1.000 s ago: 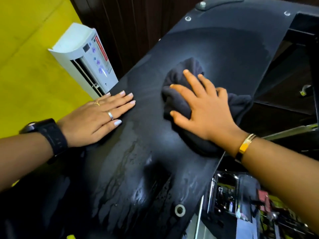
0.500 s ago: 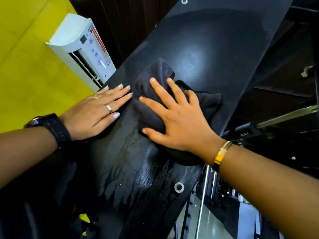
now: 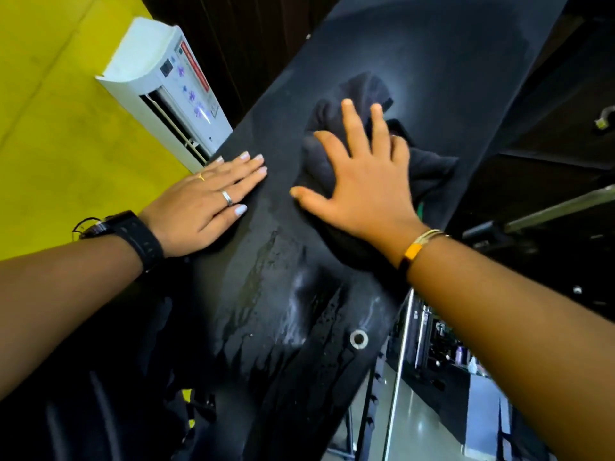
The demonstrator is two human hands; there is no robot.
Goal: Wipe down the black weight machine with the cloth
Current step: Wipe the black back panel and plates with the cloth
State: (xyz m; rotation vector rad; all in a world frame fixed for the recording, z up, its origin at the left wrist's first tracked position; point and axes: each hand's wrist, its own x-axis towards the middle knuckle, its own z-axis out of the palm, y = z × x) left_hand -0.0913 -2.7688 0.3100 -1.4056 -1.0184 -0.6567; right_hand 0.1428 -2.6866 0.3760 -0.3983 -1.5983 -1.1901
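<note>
The black weight machine's flat panel [image 3: 449, 61] runs diagonally from the upper right down to the lower left. Its lower part is streaked with wet marks. A dark crumpled cloth [image 3: 429, 168] lies on the panel's middle. My right hand [image 3: 359, 191] presses flat on the cloth with fingers spread. My left hand [image 3: 206, 204] rests flat on the panel's left edge, fingers together, holding nothing. It wears a ring, with a black watch on the wrist.
A white air conditioner unit [image 3: 166, 91] hangs on the yellow wall [image 3: 50, 128] just left of the panel. A round bolt [image 3: 358, 338] sits near the panel's lower right edge. Metal bars and machine frame [image 3: 549, 211] stand to the right, with shiny floor below.
My right hand has slid the cloth back to the right and up the panel, away from my left hand. My left hand has stayed where it was.
</note>
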